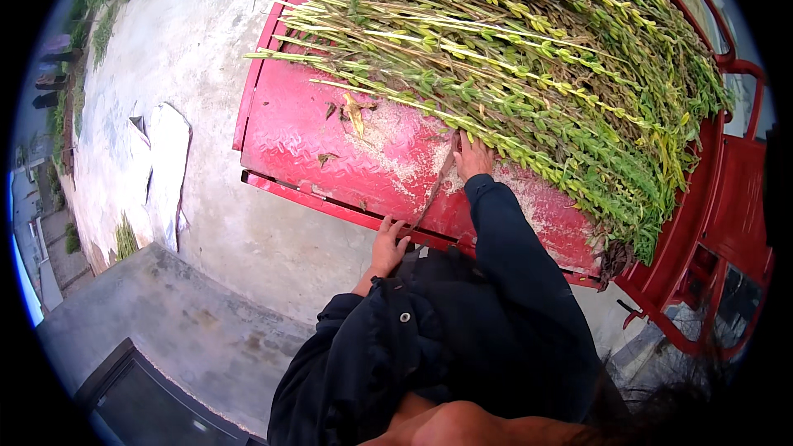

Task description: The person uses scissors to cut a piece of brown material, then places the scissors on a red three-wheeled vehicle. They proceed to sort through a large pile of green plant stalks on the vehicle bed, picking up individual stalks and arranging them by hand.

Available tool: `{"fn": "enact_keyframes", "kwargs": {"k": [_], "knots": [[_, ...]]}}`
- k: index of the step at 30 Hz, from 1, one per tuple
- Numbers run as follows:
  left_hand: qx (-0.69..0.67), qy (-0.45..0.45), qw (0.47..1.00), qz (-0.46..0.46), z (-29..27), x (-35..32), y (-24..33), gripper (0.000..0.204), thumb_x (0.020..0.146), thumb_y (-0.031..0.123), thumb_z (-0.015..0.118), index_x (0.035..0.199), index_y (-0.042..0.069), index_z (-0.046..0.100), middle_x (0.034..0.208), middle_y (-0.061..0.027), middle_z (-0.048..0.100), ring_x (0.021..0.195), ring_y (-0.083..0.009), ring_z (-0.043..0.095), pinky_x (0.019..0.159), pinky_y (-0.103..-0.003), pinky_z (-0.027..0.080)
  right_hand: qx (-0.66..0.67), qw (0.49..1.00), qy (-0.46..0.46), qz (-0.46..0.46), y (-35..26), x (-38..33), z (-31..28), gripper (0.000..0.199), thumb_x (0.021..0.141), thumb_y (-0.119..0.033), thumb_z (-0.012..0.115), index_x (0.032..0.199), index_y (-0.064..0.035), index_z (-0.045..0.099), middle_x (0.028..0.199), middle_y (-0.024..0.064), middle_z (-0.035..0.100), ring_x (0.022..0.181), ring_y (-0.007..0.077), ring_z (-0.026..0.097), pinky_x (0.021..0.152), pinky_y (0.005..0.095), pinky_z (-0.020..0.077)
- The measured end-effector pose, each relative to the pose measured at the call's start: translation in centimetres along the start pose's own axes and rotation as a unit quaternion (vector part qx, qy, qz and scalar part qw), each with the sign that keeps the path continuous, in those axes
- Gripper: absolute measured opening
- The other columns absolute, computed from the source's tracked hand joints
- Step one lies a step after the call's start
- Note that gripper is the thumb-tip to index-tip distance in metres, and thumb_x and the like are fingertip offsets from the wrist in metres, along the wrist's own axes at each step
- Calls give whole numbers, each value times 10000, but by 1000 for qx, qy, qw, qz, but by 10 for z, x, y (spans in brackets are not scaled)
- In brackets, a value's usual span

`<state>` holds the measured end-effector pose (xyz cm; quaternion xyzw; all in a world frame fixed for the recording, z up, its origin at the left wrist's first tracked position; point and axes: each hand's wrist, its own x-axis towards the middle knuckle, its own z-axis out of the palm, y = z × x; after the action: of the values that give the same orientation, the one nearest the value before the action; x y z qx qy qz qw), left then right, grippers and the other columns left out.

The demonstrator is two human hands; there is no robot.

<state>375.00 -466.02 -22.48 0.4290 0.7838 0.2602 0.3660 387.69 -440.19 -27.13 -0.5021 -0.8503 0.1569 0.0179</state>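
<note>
A big heap of cut sesame-like stalks (529, 66) with green and yellow pods lies across a red metal cargo bed (289, 136). My right hand (473, 158) reaches over the bed to the heap's near edge, fingers stretched out, with the fingertips against the lowest stalks. Beside its index finger, a thin brown strap (435, 190) runs from under the stalks down to the bed's near rim. There my left hand (387, 248) rests close to the strap's lower end, fingers spread; whether it touches the strap is unclear.
Pale seeds or chaff (388, 157) and dry leaves (355, 116) litter the bed. The red cab frame (735, 190) stands at the right. A white sheet (168, 165) lies on the concrete ground (223, 74) at left. A grey ledge (165, 297) is at lower left.
</note>
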Motion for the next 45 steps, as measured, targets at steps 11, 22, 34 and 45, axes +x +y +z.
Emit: {"fn": "enact_keyframes", "kwargs": {"k": [11, 22, 34, 45], "knots": [[-125, 110, 982, -92, -55, 65, -15, 228, 764, 114, 601, 982, 50, 603, 980, -130, 587, 848, -261, 569, 769, -349, 451, -85, 993, 58, 62, 6, 15, -75, 330, 651, -165, 691, 930, -80, 537, 954, 98, 490, 952, 286, 454, 781, 423, 357], [-677, -25, 680, -280, -51, 244, 23, 457, 848, 325, 552, 1223, 123, 387, 1241, -62, 397, 1052, -219, 448, 851, -367, 407, -21, 997, 68, 30, 8, 24, -56, 230, 688, -208, 669, 856, -89, 568, 891, 98, 510, 890, 282, 489, 736, 418, 369], [-707, 185, 624, -278, -106, 283, -4, 601, 774, 565, 534, 1147, 100, 457, 1131, -63, 485, 1013, -210, 459, 864, -362, 360, 126, 985, 5, -121, -87, 79, -23, 258, 701, -203, 664, 901, -98, 541, 896, 107, 537, 835, 309, 528, 680, 400, 440], [-610, 134, 681, -381, -103, 316, -56, 308, 848, 290, 548, 1092, 121, 467, 955, -67, 513, 795, -180, 534, 710, -317, 450, -88, 992, -88, 26, -32, 38, -35, 635, 633, -260, 728, 1175, -106, 436, 1089, 104, 473, 1040, 284, 436, 839, 459, 323]]}}
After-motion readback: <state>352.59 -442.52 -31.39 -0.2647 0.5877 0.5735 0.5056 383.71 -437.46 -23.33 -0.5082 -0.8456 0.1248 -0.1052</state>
